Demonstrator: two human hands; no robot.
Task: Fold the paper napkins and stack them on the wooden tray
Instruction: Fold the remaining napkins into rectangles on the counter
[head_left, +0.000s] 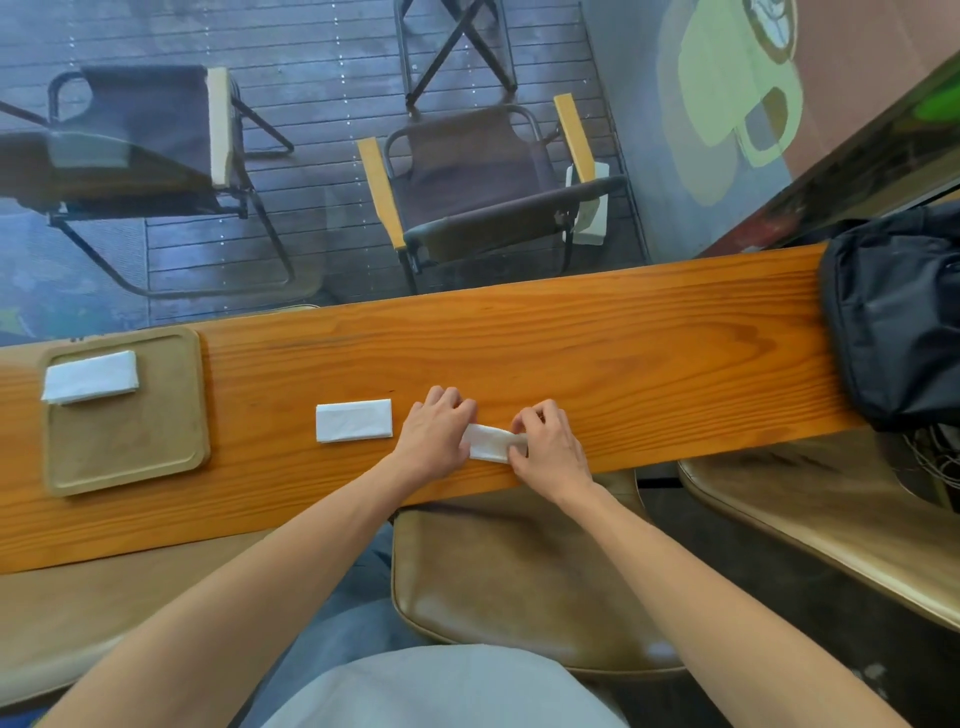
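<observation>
A white paper napkin (491, 442) lies near the front edge of the wooden counter, partly folded into a narrow strip. My left hand (435, 436) presses on its left end and my right hand (548, 447) pinches its right end. Left of my hands a second napkin (354, 421) lies flat, folded into a rectangle. Farther left sits the wooden tray (171, 457), with a folded napkin stack (91, 376) in its far left corner.
A black bag (898, 317) rests on the counter's (623, 343) right end. Brown padded stools (519, 582) stand below the counter. Beyond a glass pane, folding chairs (467, 182) stand on a dark deck.
</observation>
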